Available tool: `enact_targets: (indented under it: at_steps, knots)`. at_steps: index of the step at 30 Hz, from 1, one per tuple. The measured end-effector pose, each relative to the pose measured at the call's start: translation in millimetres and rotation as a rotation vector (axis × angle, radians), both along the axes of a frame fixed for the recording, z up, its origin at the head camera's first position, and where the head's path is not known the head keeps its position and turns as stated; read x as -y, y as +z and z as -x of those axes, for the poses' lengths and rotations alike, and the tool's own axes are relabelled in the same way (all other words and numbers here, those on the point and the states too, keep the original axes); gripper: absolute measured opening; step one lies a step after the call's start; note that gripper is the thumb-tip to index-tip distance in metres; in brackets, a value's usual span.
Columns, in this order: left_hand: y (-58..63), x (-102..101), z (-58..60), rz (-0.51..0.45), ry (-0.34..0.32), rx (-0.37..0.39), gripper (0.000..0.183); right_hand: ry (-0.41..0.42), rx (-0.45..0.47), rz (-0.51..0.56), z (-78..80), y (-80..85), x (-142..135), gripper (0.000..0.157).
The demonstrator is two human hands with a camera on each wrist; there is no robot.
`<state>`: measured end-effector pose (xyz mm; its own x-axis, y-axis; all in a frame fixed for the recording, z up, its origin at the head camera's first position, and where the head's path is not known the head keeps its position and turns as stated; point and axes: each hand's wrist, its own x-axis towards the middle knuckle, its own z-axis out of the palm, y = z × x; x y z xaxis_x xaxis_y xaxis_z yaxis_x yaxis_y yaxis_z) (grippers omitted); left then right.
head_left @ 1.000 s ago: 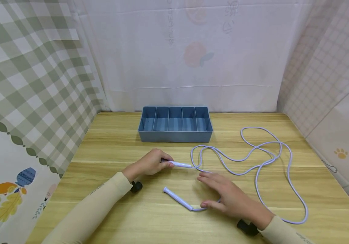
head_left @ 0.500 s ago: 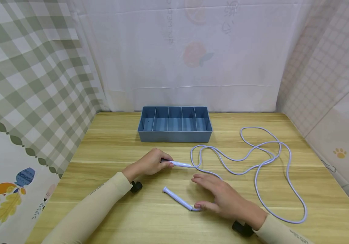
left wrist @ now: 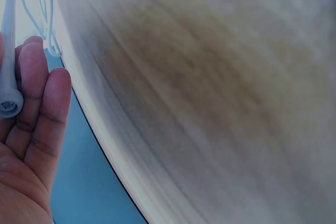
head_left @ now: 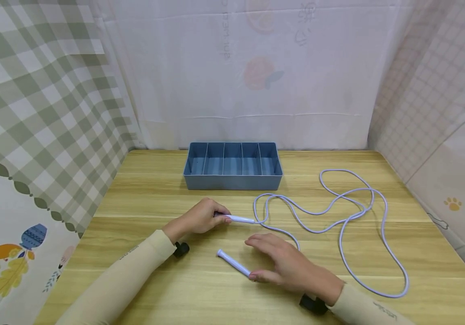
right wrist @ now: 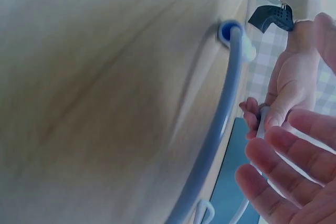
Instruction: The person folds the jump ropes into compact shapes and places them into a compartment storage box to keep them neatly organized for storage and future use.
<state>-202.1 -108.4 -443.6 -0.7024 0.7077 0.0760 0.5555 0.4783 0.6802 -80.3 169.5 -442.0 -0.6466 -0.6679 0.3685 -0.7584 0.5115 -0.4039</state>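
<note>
A lavender jump rope lies on the table, its cord (head_left: 339,170) looping over the right half. Between thumb and fingers, my left hand (head_left: 200,216) holds one of its handles (head_left: 242,219), whose flared end shows in the left wrist view. The second handle (head_left: 233,263) rests on the wood nearer to me. Over its cord end hovers my right hand (head_left: 289,264), fingers spread and thumb overlapping the tip of the handle. In the right wrist view the cord (right wrist: 210,150) runs into that handle, apart from the extended fingers.
A blue-grey box (head_left: 232,182) with several compartments stands at the back middle of the wooden table (head_left: 155,289). White cloth (head_left: 200,90) hangs behind, checked cloth (head_left: 53,90) at the left, and more printed cloth at the right.
My right hand has moved left over the table, toward the loose handle, uncovering some cord behind it. The left hand and the handle it grips have stayed in place.
</note>
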Motion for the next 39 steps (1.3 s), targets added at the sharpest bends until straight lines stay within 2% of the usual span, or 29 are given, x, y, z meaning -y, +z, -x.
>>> enact_targets:
  at_steps: [4,9,19,25,29,33,39]
  knots:
    - [-0.2,-0.2,-0.3,0.004,0.003,-0.004,0.013,0.009,0.061,0.027,-1.7,-1.5,4.1,0.068]
    - [-0.1,-0.1,-0.6,0.011,0.008,0.01,0.012,0.02,0.198,0.066,-2.7,-1.1,10.8,0.066]
    - [0.5,0.2,0.5,0.022,0.013,0.022,0.013,-0.034,0.308,-0.001,-2.6,-4.7,24.8,0.064]
    - [0.3,0.1,0.4,0.022,0.02,0.025,0.014,-0.036,0.383,-0.029,-1.7,-5.3,28.7,0.052]
    - [0.5,-0.8,-0.7,0.009,0.02,0.045,0.015,-0.046,0.428,-0.045,-2.0,-4.2,30.5,0.034]
    - [0.8,-1.5,-1.9,-0.002,0.02,0.086,0.017,-0.051,0.412,-0.043,-2.9,-4.4,30.9,0.018]
    - [2.9,-2.2,-4.4,-0.048,0.004,0.199,0.021,-0.078,0.294,-0.056,-1.6,-2.6,26.9,0.016]
